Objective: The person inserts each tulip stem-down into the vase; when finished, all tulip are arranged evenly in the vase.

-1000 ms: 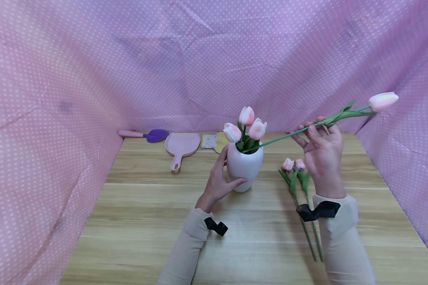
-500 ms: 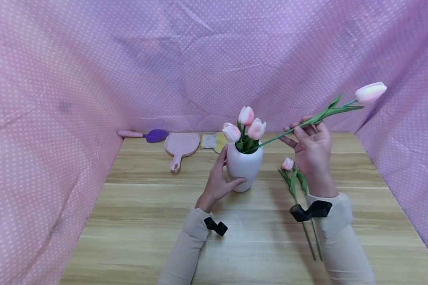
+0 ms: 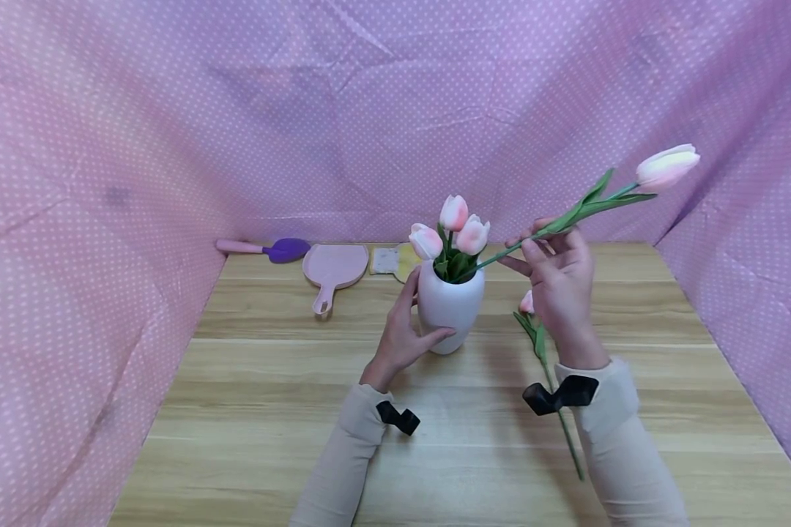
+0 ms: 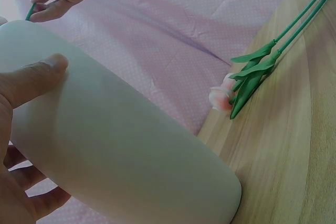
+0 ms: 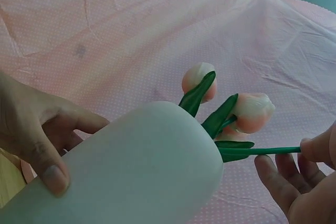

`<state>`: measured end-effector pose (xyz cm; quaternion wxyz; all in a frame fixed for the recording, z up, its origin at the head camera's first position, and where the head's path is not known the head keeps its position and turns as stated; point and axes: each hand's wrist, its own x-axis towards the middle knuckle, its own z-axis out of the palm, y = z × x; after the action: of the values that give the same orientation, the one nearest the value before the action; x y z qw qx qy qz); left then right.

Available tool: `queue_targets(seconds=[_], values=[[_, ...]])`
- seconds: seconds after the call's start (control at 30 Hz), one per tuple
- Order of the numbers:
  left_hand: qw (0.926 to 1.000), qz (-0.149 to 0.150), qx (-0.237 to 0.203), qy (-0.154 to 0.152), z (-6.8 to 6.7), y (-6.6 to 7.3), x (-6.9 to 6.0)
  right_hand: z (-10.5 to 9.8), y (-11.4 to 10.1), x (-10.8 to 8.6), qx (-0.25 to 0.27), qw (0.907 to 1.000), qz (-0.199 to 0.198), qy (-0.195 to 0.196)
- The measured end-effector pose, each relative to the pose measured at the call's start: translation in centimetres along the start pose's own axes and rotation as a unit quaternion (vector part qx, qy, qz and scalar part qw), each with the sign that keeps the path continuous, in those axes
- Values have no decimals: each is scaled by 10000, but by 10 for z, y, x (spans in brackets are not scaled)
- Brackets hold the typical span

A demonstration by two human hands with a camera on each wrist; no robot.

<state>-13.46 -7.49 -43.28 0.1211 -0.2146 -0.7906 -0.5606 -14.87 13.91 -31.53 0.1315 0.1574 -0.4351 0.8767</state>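
Observation:
A white vase point(image 3: 451, 311) stands on the table with several pink-and-white tulips point(image 3: 472, 235) in it. My left hand point(image 3: 402, 340) grips its left side, thumb across the front and fingers behind. In my right hand point(image 3: 562, 282) the stem of another tulip point(image 3: 667, 168) is pinched between thumb and fingers. That tulip slants up to the right, and its lower stem point(image 5: 265, 151) enters the vase mouth in the right wrist view. Beneath the right forearm lie two loose tulips point(image 4: 247, 80), seen in the left wrist view; the arm mostly hides one of them in the head view.
Along the table's back edge lie a purple trowel point(image 3: 286, 250) with a pink handle, a pink dustpan-like scoop point(image 3: 335, 267) and a yellow-and-white item point(image 3: 387, 261) partly behind the vase. Pink dotted cloth point(image 3: 343, 132) hangs behind and at both sides.
My right hand has moved left toward the vase, and the held tulip's stem has slid further into the mouth. The left hand and vase have stayed nearly still.

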Motion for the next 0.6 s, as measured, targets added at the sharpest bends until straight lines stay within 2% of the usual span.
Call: queue_targets(seconds=[0.17, 0.3, 0.47, 0.6], values=[[10000, -15, -11, -3, 0, 0, 0, 4, 4, -4, -459, 9988, -74, -119], [10000, -63, -25, -16, 0, -1, 0, 5, 8, -6, -1101, 9936, -66, -224], [10000, -17, -84, -26, 0, -1, 1, 6, 12, -8, -1832, 9826, -158, -251], [9999, -18, -109, -23, 0, -1, 1, 5, 15, -9, -2383, 9703, -249, -319]])
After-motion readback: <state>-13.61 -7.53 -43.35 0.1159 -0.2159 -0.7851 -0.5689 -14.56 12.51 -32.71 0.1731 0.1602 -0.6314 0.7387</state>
